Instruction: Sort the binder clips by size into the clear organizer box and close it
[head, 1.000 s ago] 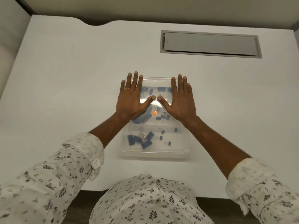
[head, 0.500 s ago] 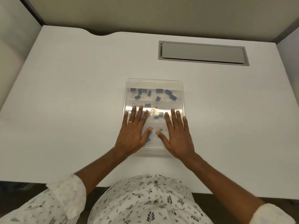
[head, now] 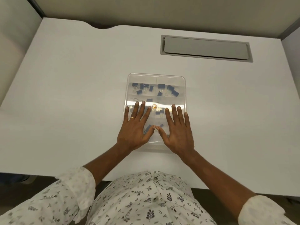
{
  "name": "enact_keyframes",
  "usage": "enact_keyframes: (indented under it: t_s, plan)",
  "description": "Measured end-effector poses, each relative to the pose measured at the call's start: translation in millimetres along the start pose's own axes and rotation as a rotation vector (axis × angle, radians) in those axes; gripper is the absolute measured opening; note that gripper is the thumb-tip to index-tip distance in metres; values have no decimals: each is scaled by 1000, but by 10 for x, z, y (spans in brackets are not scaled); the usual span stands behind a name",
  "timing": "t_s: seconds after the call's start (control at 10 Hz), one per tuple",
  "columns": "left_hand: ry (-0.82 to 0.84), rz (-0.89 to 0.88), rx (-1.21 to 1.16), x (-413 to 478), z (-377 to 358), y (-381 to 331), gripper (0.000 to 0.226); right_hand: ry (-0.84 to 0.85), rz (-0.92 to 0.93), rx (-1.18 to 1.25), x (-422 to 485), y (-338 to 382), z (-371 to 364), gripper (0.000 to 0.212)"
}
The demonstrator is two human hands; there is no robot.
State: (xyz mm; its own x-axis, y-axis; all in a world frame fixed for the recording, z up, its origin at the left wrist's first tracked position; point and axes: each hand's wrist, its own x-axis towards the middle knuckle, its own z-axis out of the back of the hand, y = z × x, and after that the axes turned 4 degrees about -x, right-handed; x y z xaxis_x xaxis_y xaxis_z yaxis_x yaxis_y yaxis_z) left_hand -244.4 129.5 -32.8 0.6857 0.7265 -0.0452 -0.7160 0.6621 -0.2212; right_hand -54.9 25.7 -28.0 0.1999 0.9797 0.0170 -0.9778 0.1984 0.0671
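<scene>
The clear organizer box (head: 184, 88) lies flat on the white desk with its lid down. Through the lid I see several blue binder clips (head: 161, 86) in the far compartments and more in the middle. My left hand (head: 136, 129) rests flat, fingers spread, on the near left part of the lid. Beside it, my right hand (head: 178, 132) lies flat on the near right part. The two thumb tips touch over the box's middle. Both hands hide the near compartments. An orange glint (head: 154, 106) shines on the lid between the fingers.
A grey cable hatch (head: 206, 48) is set into the white desk (head: 73, 95) at the far right. Grey partition walls stand at the back and both sides. The desk's near edge runs just in front of my body.
Both hands slid from the far half of the lid toward me onto the near half, staying flat. The far compartments with clips came into sight.
</scene>
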Motion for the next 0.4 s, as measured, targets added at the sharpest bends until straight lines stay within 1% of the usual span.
enact_keyframes:
  t_s: [0.1, 0.3, 0.4]
  plan:
    - [-40, 4, -11, -14, -59, 0, 80, -6, 6, 20, 12, 14, -17, 85]
    - [-117, 4, -64, 133, -35, 88, 65, 11, -1, 75, 180, 6, 55, 83]
    - [-170, -25, -76, 33, -154, 67, 59, -49, 14, 113, 30, 41, -32, 81]
